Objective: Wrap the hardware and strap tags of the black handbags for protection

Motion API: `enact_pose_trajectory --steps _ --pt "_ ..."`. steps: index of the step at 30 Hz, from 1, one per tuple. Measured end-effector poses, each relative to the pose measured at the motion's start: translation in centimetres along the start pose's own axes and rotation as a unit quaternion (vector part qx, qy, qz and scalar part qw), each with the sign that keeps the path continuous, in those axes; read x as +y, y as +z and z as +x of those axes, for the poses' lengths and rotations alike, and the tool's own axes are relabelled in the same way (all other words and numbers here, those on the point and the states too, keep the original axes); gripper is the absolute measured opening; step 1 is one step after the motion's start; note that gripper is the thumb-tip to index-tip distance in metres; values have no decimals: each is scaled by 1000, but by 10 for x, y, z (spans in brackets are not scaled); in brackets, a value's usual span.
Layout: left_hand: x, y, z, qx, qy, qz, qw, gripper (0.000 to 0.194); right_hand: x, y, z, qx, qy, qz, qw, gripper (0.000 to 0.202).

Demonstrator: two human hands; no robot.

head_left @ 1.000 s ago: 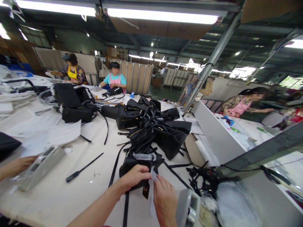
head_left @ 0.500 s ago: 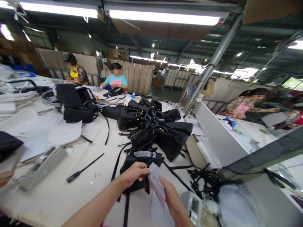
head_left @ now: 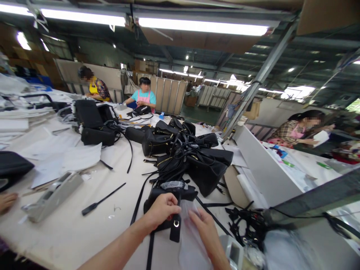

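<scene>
My left hand (head_left: pixel 165 210) has its fingers pinched together over a black bag (head_left: pixel 157 195), beside a hanging black tab (head_left: pixel 175 228) with a gold D-shaped fitting. Its fingertips meet the upper left edge of a thin translucent white sheet (head_left: pixel 187 232). My right hand (head_left: pixel 204 225) grips the same sheet from the right, thumb and fingers closed on it. Clear wrap (head_left: pixel 173 185) covers the bag's handle. The lower part of the bag is partly hidden by my left hand.
Black bags with tangled straps (head_left: pixel 180 150) are heaped ahead. A grey tape dispenser (head_left: pixel 53 197) and loose strap (head_left: pixel 102 199) lie left; another dispenser (head_left: pixel 233 249) and black straps (head_left: pixel 247 225) sit right. Another person's hand (head_left: pixel 8 202) rests at the left edge. Three people work beyond.
The white sheet has opened out flatter and wider between my hands. The black tab with its gold fitting now shows more fully. The view has shifted slightly.
</scene>
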State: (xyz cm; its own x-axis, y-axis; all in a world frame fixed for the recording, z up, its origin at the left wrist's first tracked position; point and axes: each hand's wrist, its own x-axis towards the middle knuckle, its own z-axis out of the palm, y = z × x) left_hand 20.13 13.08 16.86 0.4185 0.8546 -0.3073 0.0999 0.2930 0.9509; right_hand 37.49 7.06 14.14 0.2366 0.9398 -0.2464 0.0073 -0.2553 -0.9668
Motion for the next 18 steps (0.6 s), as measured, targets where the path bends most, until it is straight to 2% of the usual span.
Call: enact_pose_trajectory --steps 3,6,13,18 --pt "-5 1 -3 16 -1 -16 1000 23 -4 16 6 -57 49 93 993 38" --pt "-11 1 -6 33 3 -21 999 22 -4 24 9 -88 84 166 979 40" --pt "-20 8 -7 72 10 -8 997 17 -7 28 5 -98 79 247 961 48" --pt "-20 6 -9 78 25 20 996 16 -3 29 8 -64 69 210 973 54"
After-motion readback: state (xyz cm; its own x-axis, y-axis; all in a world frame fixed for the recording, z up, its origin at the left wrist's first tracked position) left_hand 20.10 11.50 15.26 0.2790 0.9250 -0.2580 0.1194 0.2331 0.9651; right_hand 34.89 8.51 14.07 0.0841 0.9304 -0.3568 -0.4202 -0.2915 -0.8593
